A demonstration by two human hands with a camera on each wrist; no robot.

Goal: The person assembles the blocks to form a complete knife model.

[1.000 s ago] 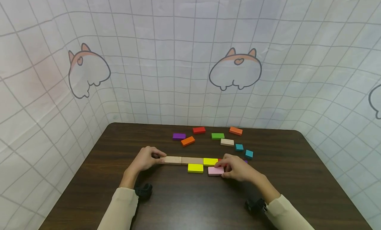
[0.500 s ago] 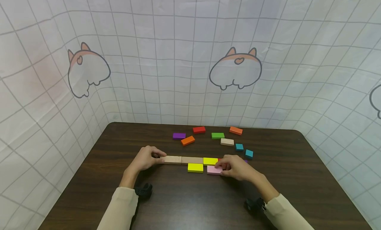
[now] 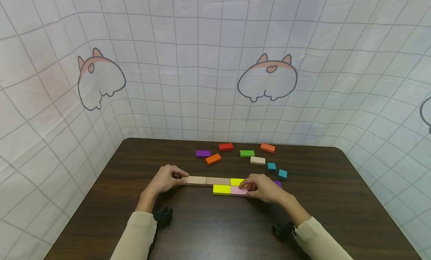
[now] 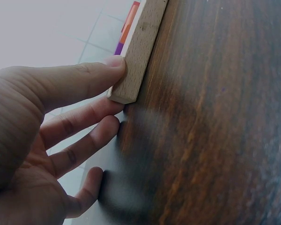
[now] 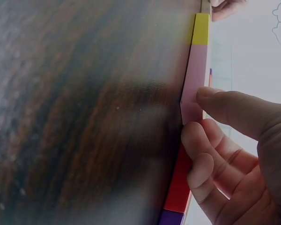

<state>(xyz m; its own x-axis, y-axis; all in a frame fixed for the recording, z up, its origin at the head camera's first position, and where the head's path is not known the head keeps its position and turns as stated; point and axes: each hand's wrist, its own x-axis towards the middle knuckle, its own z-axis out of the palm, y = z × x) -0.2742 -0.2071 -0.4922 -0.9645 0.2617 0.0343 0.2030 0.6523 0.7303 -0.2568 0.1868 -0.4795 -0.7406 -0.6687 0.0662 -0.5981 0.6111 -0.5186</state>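
Note:
At the left end of a row of blocks, my left hand (image 3: pixel 164 179) pinches a plain wooden block (image 3: pixel 196 180). In the left wrist view its thumb presses the near face of that block. To the right the row runs through a tan block (image 3: pixel 218 181), a yellow block (image 3: pixel 237 182), a red block (image 5: pixel 180 183) and a purple block (image 3: pixel 277 184). Before this row lies a second yellow block (image 3: pixel 221 190). My right hand (image 3: pixel 264 189) pinches a pink block (image 3: pixel 237 191), whose left end meets the second yellow block. The head view hides the red block behind the right hand.
Behind the row lie loose blocks: purple (image 3: pixel 203 154), orange (image 3: pixel 213 159), red (image 3: pixel 226 146), green (image 3: pixel 247 153), pale wood (image 3: pixel 257 161), another orange (image 3: pixel 267 147) and two small blue ones (image 3: pixel 271 166). A white gridded cloth (image 3: pixel 208 76) surrounds the dark table (image 3: pixel 208 230).
My right hand has slid the pink block leftward, closing the gap to the front yellow block. The left hand has stayed in place on the wooden block.

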